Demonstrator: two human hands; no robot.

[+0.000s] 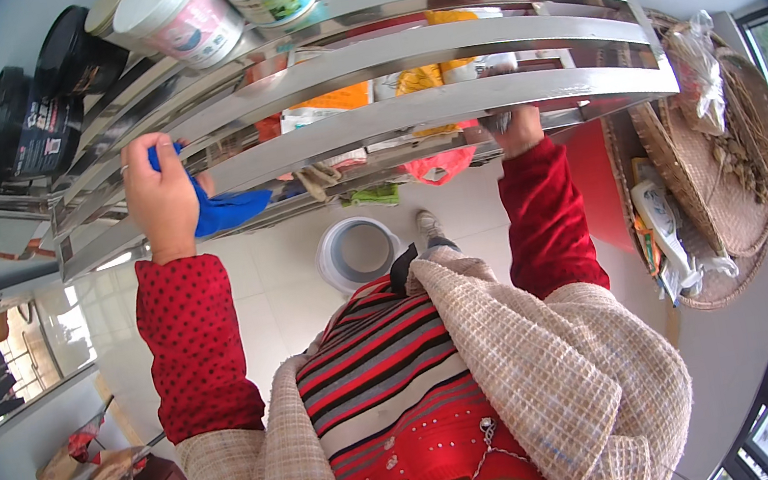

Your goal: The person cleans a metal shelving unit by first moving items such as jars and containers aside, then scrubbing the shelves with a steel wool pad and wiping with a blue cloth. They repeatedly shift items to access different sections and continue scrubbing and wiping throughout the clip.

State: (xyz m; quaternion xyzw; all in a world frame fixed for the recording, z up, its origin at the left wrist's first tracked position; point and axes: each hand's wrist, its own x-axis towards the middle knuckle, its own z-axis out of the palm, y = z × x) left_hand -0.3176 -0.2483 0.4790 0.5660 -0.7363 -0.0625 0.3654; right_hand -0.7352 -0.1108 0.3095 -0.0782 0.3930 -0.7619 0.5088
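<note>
A bunched blue cloth (227,210) is gripped in my left hand (161,191), which rests at the front slat of a stainless-steel slatted shelf (410,113). Beneath the top tier, toward its right end, my right hand (522,130) reaches in among the goods. Its fingers are partly hidden by the front slat and blurred; something dark shows beside them, but whether they hold it I cannot tell. Orange and white packets (333,101) lie on the tier below, seen through the slats. A red plastic bag (441,164) hangs over that lower tier's edge near my right hand.
Several tubs stand on the top tier at the left, among them a black tub (25,130) and a pink-and-white tub (180,21). Below, a grey-white bucket (356,253) sits on the tiled floor. Woven baskets (724,174) and a bagged item (698,74) are at the right.
</note>
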